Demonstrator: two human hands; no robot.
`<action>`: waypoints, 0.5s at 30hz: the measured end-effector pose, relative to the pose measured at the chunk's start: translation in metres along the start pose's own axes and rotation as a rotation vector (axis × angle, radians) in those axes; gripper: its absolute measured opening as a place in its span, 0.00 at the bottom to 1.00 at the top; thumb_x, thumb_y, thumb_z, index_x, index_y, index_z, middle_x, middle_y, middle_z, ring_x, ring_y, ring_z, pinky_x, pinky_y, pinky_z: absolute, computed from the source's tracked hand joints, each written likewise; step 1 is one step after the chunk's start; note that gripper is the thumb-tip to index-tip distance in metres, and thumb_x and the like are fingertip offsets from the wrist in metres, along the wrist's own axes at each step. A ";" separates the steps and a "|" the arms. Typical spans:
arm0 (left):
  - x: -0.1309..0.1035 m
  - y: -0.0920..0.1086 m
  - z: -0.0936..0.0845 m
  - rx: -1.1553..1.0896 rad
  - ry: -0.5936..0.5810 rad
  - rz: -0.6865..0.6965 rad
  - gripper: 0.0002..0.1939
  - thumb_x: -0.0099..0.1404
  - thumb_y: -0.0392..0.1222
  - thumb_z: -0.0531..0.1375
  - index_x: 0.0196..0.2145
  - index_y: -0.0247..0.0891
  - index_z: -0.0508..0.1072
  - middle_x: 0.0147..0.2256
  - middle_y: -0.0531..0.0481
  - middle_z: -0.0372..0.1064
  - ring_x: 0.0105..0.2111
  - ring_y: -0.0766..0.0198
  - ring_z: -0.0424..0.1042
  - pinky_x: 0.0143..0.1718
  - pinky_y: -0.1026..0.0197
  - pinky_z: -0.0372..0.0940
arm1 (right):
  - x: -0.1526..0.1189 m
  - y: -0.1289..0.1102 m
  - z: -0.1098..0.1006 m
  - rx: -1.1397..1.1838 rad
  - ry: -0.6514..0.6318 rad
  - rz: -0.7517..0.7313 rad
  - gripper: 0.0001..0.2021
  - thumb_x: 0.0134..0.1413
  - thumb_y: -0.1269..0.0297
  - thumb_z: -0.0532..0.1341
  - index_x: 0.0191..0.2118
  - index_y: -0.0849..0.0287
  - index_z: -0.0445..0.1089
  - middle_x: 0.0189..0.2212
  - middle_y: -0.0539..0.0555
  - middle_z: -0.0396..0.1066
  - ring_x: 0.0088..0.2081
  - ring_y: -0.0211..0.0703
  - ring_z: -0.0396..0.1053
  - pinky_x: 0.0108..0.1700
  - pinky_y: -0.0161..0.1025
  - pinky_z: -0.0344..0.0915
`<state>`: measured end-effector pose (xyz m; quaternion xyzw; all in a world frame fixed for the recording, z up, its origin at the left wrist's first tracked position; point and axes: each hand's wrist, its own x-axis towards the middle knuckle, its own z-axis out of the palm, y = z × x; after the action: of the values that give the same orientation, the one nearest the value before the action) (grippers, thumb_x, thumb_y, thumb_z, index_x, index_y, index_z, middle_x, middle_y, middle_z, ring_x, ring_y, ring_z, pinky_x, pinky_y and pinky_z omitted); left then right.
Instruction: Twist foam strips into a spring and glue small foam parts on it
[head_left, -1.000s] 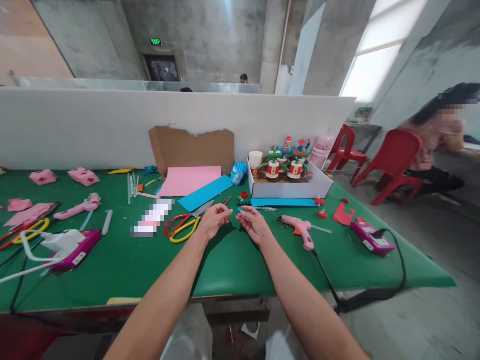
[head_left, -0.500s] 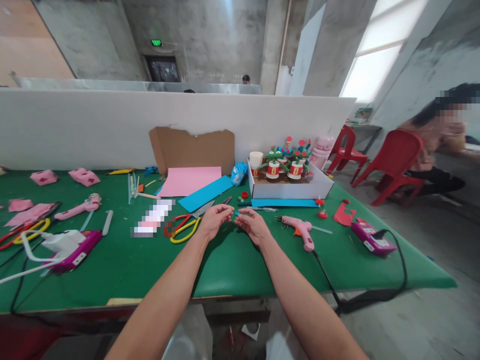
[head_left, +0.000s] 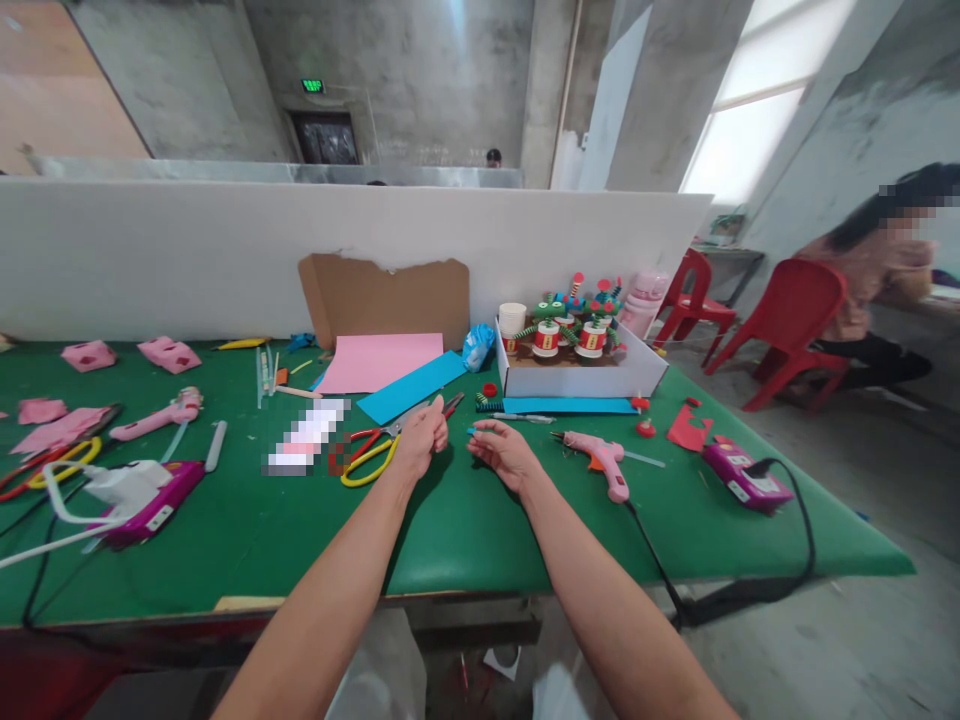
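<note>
Basically both hands work low over the green counter [head_left: 465, 530]: right hand [head_left: 504, 452] pinches a tiny blue piece [head_left: 472, 432] at its fingertips, left hand [head_left: 420, 440] curled loosely into a fist just beside it, whether it holds anything I cannot tell. Judgement: for a piece this small, keep the pinch light and near the tip, bring the left fingers in close before letting the grip change, stay low over the counter so a slip loses nothing. Red-and-yellow scissors [head_left: 375, 450] lie just left of the left hand, pink glue gun [head_left: 600, 462] right of the right hand, white box [head_left: 581, 368] of paper-cup figures behind, blue paper [head_left: 411, 386] and pink paper [head_left: 379, 360] further back. Bare concrete room, white partition [head_left: 225, 250], red chairs [head_left: 787, 320], another person seated far right
</note>
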<state>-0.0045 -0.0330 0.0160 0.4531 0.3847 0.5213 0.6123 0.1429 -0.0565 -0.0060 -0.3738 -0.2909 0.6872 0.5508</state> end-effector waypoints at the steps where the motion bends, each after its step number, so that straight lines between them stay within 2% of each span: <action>1: 0.001 0.000 0.000 -0.005 0.013 0.005 0.30 0.54 0.63 0.61 0.16 0.39 0.52 0.12 0.60 0.47 0.12 0.75 0.49 0.15 0.68 0.46 | 0.001 0.000 0.000 0.011 0.007 -0.005 0.15 0.29 0.69 0.74 0.28 0.59 0.71 0.19 0.46 0.72 0.25 0.34 0.71 0.37 0.35 0.71; 5: 0.001 0.001 0.001 0.007 0.008 0.078 0.24 0.43 0.57 0.69 0.21 0.37 0.63 0.16 0.59 0.59 0.16 0.73 0.58 0.18 0.68 0.53 | 0.003 -0.001 -0.002 0.053 0.049 -0.040 0.15 0.29 0.69 0.74 0.28 0.58 0.71 0.21 0.46 0.73 0.26 0.33 0.71 0.38 0.34 0.71; 7: 0.000 0.000 0.002 0.070 -0.001 0.085 0.22 0.41 0.54 0.71 0.24 0.37 0.67 0.17 0.58 0.62 0.16 0.73 0.59 0.18 0.68 0.53 | 0.004 0.000 -0.003 0.062 0.068 -0.059 0.16 0.28 0.69 0.74 0.28 0.59 0.70 0.22 0.46 0.73 0.27 0.33 0.72 0.38 0.34 0.71; 9: 0.000 -0.001 0.002 0.149 0.002 0.063 0.20 0.45 0.55 0.69 0.23 0.37 0.67 0.15 0.59 0.59 0.13 0.73 0.55 0.17 0.67 0.51 | 0.005 0.000 -0.004 0.063 0.077 -0.075 0.16 0.28 0.69 0.74 0.28 0.59 0.70 0.22 0.46 0.73 0.27 0.34 0.72 0.38 0.35 0.71; 12: 0.000 -0.004 0.000 0.261 0.045 0.055 0.23 0.50 0.55 0.65 0.15 0.38 0.60 0.11 0.60 0.52 0.12 0.74 0.50 0.17 0.67 0.50 | 0.006 0.000 -0.003 0.066 0.092 -0.098 0.16 0.28 0.69 0.74 0.28 0.58 0.70 0.22 0.46 0.73 0.27 0.36 0.72 0.37 0.36 0.72; 13: 0.000 -0.004 -0.001 0.278 0.047 0.072 0.23 0.50 0.54 0.66 0.14 0.38 0.59 0.12 0.59 0.53 0.13 0.73 0.52 0.18 0.67 0.51 | 0.006 0.000 -0.003 0.070 0.100 -0.105 0.16 0.28 0.68 0.74 0.28 0.58 0.70 0.21 0.47 0.73 0.27 0.36 0.72 0.37 0.35 0.72; 15: -0.001 -0.005 -0.001 0.261 0.016 0.108 0.20 0.47 0.49 0.68 0.16 0.36 0.62 0.18 0.56 0.63 0.19 0.72 0.60 0.22 0.68 0.56 | 0.006 0.000 -0.002 0.076 0.103 -0.117 0.16 0.28 0.68 0.74 0.28 0.58 0.70 0.22 0.47 0.73 0.27 0.36 0.73 0.38 0.36 0.72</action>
<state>-0.0041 -0.0339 0.0112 0.5448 0.4292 0.5027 0.5160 0.1442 -0.0509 -0.0081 -0.3697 -0.2575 0.6443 0.6180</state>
